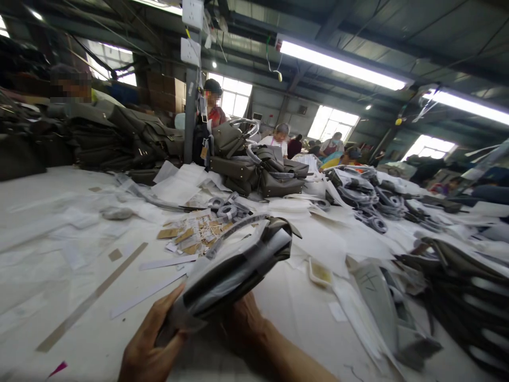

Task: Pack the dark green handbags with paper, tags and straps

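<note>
A dark olive handbag point(238, 270) is tilted above the table in front of me, partly covered by clear plastic and pale wrapping, with a wrapped handle along its far side. My left hand point(153, 334) grips its near left end, thumb on the closer face and fingers on the other. Beneath the bag's right side, my right hand point(248, 315) holds it from below; its fingers are mostly hidden behind the bag. Just beyond the bag lie cardboard tags with strings point(194, 233) and wrapped grey rings point(227, 210).
Stacked handbags point(242, 170) stand at the back beside a post point(191, 106). White sheets point(318, 239) spread over the table's right part, near a small yellowish dish point(319, 272). More dark bags point(461, 297) are piled at right. Paper strips point(95, 292) lie at left. Several people work farther back.
</note>
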Available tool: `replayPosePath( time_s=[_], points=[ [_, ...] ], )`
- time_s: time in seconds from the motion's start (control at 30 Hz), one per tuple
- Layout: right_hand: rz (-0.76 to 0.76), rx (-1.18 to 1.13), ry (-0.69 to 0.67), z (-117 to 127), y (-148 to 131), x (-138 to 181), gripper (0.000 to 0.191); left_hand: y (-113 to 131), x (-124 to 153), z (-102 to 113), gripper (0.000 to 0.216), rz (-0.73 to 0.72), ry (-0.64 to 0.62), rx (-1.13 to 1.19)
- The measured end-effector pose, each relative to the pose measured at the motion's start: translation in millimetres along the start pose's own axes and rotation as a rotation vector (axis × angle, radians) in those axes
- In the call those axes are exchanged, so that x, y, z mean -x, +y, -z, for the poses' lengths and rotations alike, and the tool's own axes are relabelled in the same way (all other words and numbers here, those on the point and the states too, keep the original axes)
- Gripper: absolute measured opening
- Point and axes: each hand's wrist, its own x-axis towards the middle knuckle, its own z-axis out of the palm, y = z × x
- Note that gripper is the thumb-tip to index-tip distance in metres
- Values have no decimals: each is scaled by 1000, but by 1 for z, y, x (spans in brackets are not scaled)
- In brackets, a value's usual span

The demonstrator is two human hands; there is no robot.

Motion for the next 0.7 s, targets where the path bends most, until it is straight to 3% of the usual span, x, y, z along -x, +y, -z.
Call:
replayPosePath(
  time_s=[0.2, 0.27, 0.37, 0.5, 0.7],
  points=[
    [-396, -214, -84, -1, -19, 18, 29, 25, -8, -11, 45, -191, -19, -23],
    [-438, -302, -86, 4, -25, 21, 36, 33, -9, -16, 45, -243, -25, -61],
    [-586, -536, -90, 12, -32, 27, 32, 42, -7, -26, 47, -303, -63, -103],
    [-909, -899, -81, 16, -38, 38, 26, 51, -6, -40, 54, -391, -121, -61],
    [-1066, -1163, -103, 27, -44, 55, 32, 58, -5, -49, 58, -411, -187, -14]
  ],
)
